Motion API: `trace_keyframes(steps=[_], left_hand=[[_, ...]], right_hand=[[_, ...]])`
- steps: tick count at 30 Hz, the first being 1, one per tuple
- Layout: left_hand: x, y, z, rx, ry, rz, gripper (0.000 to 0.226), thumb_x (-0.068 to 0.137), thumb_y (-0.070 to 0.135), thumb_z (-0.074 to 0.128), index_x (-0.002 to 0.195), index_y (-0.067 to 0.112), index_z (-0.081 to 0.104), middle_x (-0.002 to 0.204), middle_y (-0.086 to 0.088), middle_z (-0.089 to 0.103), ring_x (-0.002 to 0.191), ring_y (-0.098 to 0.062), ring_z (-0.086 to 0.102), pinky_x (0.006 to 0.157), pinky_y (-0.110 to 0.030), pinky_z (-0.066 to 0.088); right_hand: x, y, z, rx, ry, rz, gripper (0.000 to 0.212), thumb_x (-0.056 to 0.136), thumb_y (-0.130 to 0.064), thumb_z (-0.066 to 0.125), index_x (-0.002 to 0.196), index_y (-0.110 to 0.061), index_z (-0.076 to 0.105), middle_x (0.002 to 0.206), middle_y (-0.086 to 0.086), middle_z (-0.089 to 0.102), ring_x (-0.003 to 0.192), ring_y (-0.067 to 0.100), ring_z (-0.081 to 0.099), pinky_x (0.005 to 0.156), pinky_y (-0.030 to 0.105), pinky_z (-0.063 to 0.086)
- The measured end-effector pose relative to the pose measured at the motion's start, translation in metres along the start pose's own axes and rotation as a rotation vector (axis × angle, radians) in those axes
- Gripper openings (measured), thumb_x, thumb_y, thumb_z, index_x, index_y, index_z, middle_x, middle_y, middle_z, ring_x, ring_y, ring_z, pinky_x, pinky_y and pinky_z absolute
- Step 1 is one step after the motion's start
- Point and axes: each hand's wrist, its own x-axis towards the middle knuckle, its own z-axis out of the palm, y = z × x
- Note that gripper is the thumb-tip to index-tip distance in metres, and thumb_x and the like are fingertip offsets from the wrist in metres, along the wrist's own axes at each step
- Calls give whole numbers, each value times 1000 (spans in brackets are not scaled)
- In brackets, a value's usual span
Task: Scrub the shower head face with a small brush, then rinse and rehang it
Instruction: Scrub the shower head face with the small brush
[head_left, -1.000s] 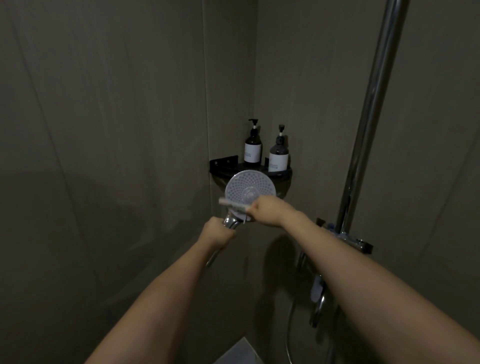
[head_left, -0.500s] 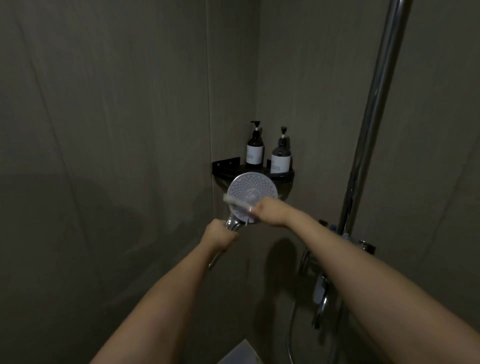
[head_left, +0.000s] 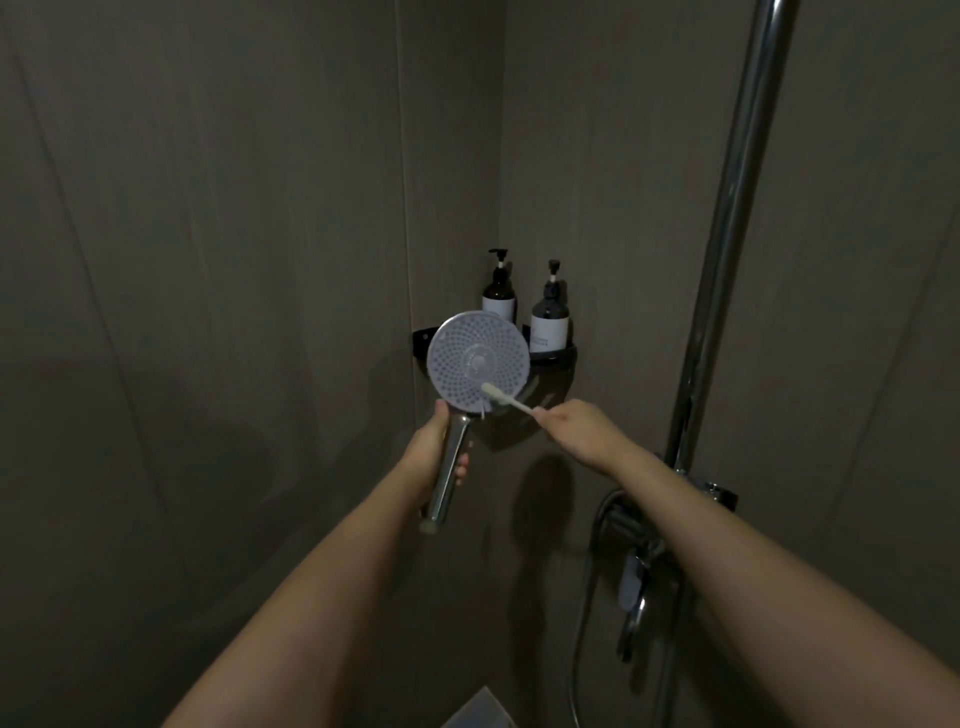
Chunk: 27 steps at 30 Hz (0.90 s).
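A round shower head (head_left: 477, 361) with a dotted grey face points toward me, held up in front of the corner. My left hand (head_left: 434, 451) grips its chrome handle (head_left: 451, 475) just below the face. My right hand (head_left: 574, 427) holds a small white brush (head_left: 508, 398) by its handle. The brush's bristle end lies against the lower right part of the face.
A black corner shelf (head_left: 556, 354) behind the shower head carries two dark pump bottles (head_left: 549, 314). A chrome riser rail (head_left: 727, 234) runs up the right wall. Below it sit the mixer valve (head_left: 636, 540) and a hanging hose (head_left: 575, 670).
The right hand has drawn back to the right, off the face, so the brush now reaches in from the lower right. The shower head has turned more upright, its handle fully showing.
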Motion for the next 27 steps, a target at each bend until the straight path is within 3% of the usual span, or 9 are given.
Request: trace_keyframes(steps=[4, 10, 13, 16, 18, 22, 27], left_hand=[[0, 10, 10, -126, -50, -4, 74, 93, 63, 12, 76, 7, 58, 47, -5, 53, 37, -14, 49, 45, -21, 42], [-4, 17, 24, -224, -174, -20, 77, 91, 65, 7, 82, 7, 56, 44, -7, 55, 36, -16, 50, 48, -23, 40], [-5, 19, 26, -243, -183, 14, 77, 93, 63, 7, 80, 6, 57, 45, -4, 58, 38, -13, 52, 48, -23, 41], [-7, 21, 23, -249, -191, 16, 81, 92, 63, 5, 80, 4, 59, 48, -5, 55, 43, -15, 49, 52, -26, 39], [-8, 22, 22, -244, -181, 14, 83, 92, 63, 4, 79, 2, 59, 50, -6, 53, 48, -17, 47, 55, -28, 36], [-6, 25, 21, -278, -140, 53, 75, 93, 62, 9, 80, 6, 57, 49, -5, 58, 46, -15, 50, 54, -27, 38], [-5, 21, 24, -268, -190, 43, 81, 91, 65, 3, 79, 5, 56, 49, -5, 54, 41, -15, 48, 53, -27, 37]], right_hand=[[-3, -6, 2, -221, -51, -65, 50, 98, -36, 39, 50, -22, 42, 55, 0, 44, 53, 16, 43, 54, 29, 32], [-1, -10, 1, -315, 66, -98, 42, 99, -37, 35, 76, -15, 63, 73, 4, 53, 72, 22, 52, 64, 28, 39], [-7, -5, 5, -330, -107, -78, 42, 98, -37, 38, 60, -25, 48, 65, -1, 49, 62, 16, 49, 63, 32, 42], [-16, 2, 15, -508, -333, -50, 40, 96, -40, 41, 59, -27, 47, 64, -5, 47, 64, 14, 48, 68, 33, 42], [-20, 9, 17, -562, -384, -62, 43, 96, -41, 42, 56, -25, 46, 62, -6, 45, 60, 12, 45, 62, 28, 38], [-11, 11, -1, -246, -179, -119, 47, 97, -35, 44, 52, -23, 47, 55, -2, 45, 53, 14, 43, 57, 29, 34], [-2, -10, -11, -100, 141, -169, 44, 99, -31, 40, 58, -18, 49, 60, 1, 47, 54, 14, 44, 49, 26, 31]])
